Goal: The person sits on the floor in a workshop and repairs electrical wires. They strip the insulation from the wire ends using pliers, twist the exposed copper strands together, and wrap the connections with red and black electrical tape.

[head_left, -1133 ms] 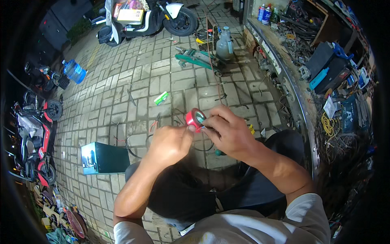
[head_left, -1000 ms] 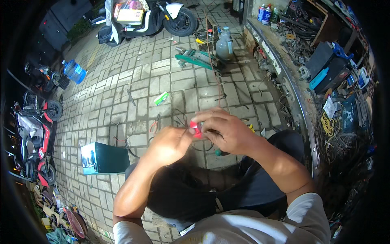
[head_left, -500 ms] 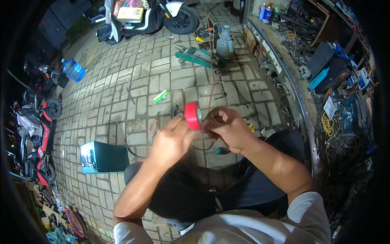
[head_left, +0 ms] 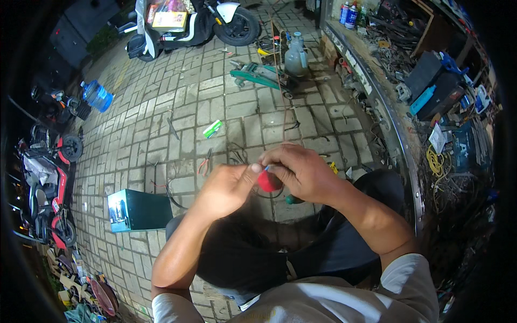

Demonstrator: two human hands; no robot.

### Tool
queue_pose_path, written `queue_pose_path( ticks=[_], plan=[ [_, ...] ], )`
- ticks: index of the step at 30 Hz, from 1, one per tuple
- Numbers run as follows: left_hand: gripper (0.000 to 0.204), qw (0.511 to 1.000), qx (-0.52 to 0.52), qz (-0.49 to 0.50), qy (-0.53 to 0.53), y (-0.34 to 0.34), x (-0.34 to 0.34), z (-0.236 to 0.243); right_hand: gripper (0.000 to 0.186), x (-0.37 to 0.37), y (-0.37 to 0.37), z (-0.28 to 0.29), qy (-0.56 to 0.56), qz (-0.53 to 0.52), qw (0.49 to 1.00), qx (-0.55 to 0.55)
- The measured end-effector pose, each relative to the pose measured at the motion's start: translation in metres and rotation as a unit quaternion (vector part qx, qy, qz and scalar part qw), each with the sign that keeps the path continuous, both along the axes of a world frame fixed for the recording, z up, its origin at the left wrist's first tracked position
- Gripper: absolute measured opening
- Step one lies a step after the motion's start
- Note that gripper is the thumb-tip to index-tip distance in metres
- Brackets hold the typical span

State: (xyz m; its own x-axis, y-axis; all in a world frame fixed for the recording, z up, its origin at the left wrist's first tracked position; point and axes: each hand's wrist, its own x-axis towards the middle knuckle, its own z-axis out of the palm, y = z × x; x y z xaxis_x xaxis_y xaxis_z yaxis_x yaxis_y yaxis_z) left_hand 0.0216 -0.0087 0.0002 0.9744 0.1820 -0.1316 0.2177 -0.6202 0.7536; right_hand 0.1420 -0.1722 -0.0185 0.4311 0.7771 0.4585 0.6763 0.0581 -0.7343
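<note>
A roll of red tape (head_left: pixel 269 182) hangs between my two hands, in front of my knees. My right hand (head_left: pixel 308 173) is closed, its thumb and fingers against the roll's upper right side. Closed in a pinch, my left hand (head_left: pixel 226 188) has its thumb tip near the right fingertips, just above the roll. A small blue bit shows between the fingertips; what the left fingers hold is too hidden to name. Below the hands a dark cable curves, and a green knob-like end (head_left: pixel 291 199) shows by my right wrist.
On the paving lie red-handled pliers (head_left: pixel 204 162) and a green-and-white packet (head_left: pixel 213 128). A dark green box (head_left: pixel 141 210) stands at left. Farther off are a green floor jack (head_left: pixel 258 74), a grey jug (head_left: pixel 295 56) and a scooter (head_left: pixel 188 27). A cluttered shelf edge (head_left: pixel 377 107) borders the right.
The tape roll has dropped lower and turned between the hands. My right hand has come over toward the left fingertips, its fingers now curled above the roll.
</note>
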Motion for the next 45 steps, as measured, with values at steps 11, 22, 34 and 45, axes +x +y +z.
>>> queue_pose_path(
  ticks=[11, 22, 34, 45],
  plan=[
    [0.023, 0.937, 0.188, 0.007, -0.295, -0.003, -0.004, -0.018, 0.012, -0.007, 0.008, -0.024, 0.592, 0.050, 0.804, -0.008],
    [0.045, 0.995, -0.088, 0.001, 0.054, 0.009, 0.003, -0.009, 0.026, 0.007, 0.000, -0.008, -0.142, 0.044, 0.988, 0.051],
    [0.028, 0.935, 0.184, 0.090, -0.289, -0.007, 0.000, -0.015, 0.021, 0.010, 0.005, -0.006, -0.168, -0.031, 0.985, 0.015],
    [0.010, 0.956, -0.038, 0.052, -0.287, -0.022, 0.011, -0.043, 0.019, 0.010, 0.004, -0.008, -0.212, -0.053, 0.974, 0.052]
  ],
)
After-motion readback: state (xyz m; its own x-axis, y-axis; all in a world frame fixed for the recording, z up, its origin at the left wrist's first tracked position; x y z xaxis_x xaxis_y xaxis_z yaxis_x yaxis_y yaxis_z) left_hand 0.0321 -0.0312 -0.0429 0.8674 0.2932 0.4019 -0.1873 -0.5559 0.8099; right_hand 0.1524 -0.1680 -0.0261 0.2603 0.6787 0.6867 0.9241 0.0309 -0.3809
